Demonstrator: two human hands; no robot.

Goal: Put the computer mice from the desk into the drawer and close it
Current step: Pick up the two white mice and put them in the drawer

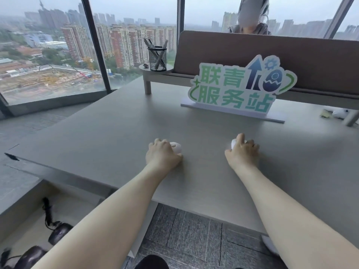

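Note:
Two white computer mice lie on the grey desk point(108, 136). My left hand point(162, 155) is closed over the left white mouse point(176, 147), which shows past my fingers. My right hand point(242, 153) grips the right white mouse point(234, 143), mostly hidden under my fingers. Both mice still touch the desktop. Below the desk's front left edge the drawer point(23, 216) stands open. Inside it lie two dark mice, one point(59, 232) with a black cable and another point(31, 256) nearer the front.
A cut-out sign point(242, 88) on a white base stands behind my hands. A mesh pen cup point(157, 58) sits on a small round shelf at the back. A brown partition point(272, 53) has a person behind it. Small white items point(339, 113) lie far right.

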